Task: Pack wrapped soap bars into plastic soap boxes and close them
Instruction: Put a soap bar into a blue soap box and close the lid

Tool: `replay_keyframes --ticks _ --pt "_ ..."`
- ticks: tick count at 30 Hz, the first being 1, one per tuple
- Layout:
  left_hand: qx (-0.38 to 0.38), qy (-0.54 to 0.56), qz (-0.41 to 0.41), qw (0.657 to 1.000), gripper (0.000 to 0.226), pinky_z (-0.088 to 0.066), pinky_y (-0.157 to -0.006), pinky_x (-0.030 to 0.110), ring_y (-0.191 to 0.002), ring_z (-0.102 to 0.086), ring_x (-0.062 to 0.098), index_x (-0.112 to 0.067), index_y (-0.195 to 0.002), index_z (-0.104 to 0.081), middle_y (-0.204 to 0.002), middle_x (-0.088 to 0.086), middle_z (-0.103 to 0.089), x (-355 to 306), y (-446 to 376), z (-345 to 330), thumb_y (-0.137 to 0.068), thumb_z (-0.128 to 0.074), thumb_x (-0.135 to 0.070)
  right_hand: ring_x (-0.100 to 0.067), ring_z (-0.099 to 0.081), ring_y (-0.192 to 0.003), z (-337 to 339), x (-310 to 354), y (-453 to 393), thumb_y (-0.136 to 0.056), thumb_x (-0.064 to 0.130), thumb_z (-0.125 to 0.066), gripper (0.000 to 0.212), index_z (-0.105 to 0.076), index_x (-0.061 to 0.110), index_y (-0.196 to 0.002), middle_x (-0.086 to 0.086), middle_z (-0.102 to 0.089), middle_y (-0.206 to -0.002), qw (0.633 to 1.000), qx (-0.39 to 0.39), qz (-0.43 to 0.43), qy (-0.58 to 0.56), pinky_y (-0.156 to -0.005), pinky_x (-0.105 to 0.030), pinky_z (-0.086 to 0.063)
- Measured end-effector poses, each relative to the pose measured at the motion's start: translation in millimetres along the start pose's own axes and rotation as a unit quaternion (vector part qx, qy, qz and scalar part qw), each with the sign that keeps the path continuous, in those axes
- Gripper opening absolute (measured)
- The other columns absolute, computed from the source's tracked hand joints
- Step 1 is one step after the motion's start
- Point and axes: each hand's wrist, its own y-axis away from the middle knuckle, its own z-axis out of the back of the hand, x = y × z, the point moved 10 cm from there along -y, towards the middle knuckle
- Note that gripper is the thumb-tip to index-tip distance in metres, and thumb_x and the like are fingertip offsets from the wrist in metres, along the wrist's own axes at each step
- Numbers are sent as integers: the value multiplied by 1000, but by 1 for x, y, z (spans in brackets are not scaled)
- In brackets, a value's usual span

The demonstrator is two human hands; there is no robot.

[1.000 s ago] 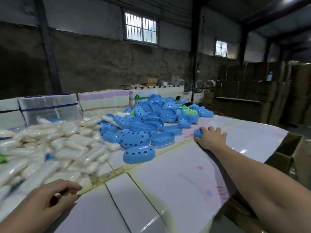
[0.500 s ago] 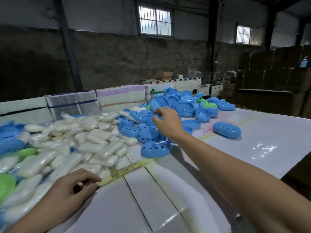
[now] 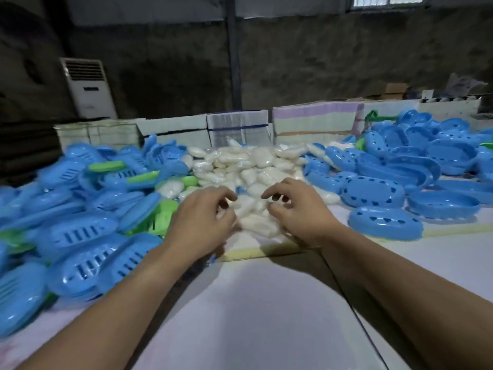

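A heap of white wrapped soap bars (image 3: 256,166) lies mid-table. My left hand (image 3: 202,220) and my right hand (image 3: 298,212) hover side by side over the heap's near edge, fingers loosely curled and touching the bars; neither lifts one. Blue perforated soap box halves (image 3: 385,227) spread to the right of the soaps. To the left lies a larger pile of blue slotted box halves (image 3: 80,233), with a few green pieces (image 3: 162,217) mixed in.
The white table top (image 3: 253,316) runs toward me between my forearms. Bundled stacks of flat cartons (image 3: 237,126) line the table's far edge. A white floor air conditioner (image 3: 88,86) stands against the dark back wall.
My right hand has left the blue boxes on the right and come to the soap heap beside my left hand. The view has swung left and down, centring the soaps.
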Motion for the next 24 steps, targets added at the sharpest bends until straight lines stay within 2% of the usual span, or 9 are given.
replay_keyframes --ticks 2,4,7,10,12,14,18,21,24 --pt "2 -97 85 992 36 -43 -94 42 -117 -49 24 -32 -124 -58 -120 -4 -60 31 -6 16 -89 -60 -35 -13 -53 -93 5 1 1 -87 21 -63 20 -70 31 -102 12 -58 -92 1000 -6 0 -8 -81 -29 -40" --pt "54 -195 165 965 49 -36 -101 47 -127 -39 31 -31 -133 -47 -136 1 -48 62 -6 26 -86 -58 -44 -14 -53 -94 3 5 1 -87 19 -62 20 -71 31 -101 11 -59 -92 1000 4 1 -13 -84 -30 -41" --pt "95 -260 204 939 55 -36 -100 50 -128 -39 33 -30 -132 -43 -134 5 -52 83 -2 34 -83 -59 -51 -16 -54 -96 -3 8 3 -87 17 -62 22 -71 30 -101 9 -61 -93 1000 24 2 -10 -88 -32 -43" --pt "99 -274 175 940 44 -35 -96 47 -117 -50 29 -32 -128 -47 -113 2 -63 74 -3 32 -87 -57 -41 -15 -53 -94 -6 7 4 -86 17 -62 22 -69 34 -97 9 -61 -93 999 36 -5 -3 -86 -32 -42" --pt "103 -271 154 945 37 -34 -96 45 -112 -56 29 -32 -126 -54 -108 2 -65 65 -3 28 -89 -54 -29 -14 -53 -92 -7 5 5 -86 17 -62 21 -68 35 -96 10 -61 -92 999 39 -10 2 -83 -32 -42" --pt "101 -258 142 950 38 -34 -99 45 -114 -56 28 -35 -127 -57 -113 2 -66 60 -2 24 -91 -51 -24 -12 -53 -91 -6 2 5 -86 17 -62 21 -68 36 -94 10 -62 -91 999 32 -18 -2 -81 -31 -41" --pt "28 -225 155 962 39 -34 -101 48 -126 -45 31 -32 -131 -55 -129 1 -59 64 -7 46 -92 -53 -32 -12 -53 -90 0 2 6 -85 15 -64 22 -69 35 -93 11 -63 -89 1000 24 -19 -2 -83 -33 -43" --pt "87 -222 229 944 53 -35 -103 52 -129 -40 40 -31 -144 -38 -143 7 -44 95 -1 47 -92 -50 -31 -13 -52 -90 0 3 7 -86 15 -64 22 -70 34 -96 12 -64 -91 999 28 -21 6 -84 -35 -44" --pt "134 -206 259 934 60 -41 -92 47 -126 -45 42 -31 -148 -31 -142 9 -42 116 5 39 -92 -49 -19 -13 -52 -89 -1 4 7 -86 15 -64 22 -70 33 -96 10 -64 -91 999 32 -23 11 -83 -34 -43"
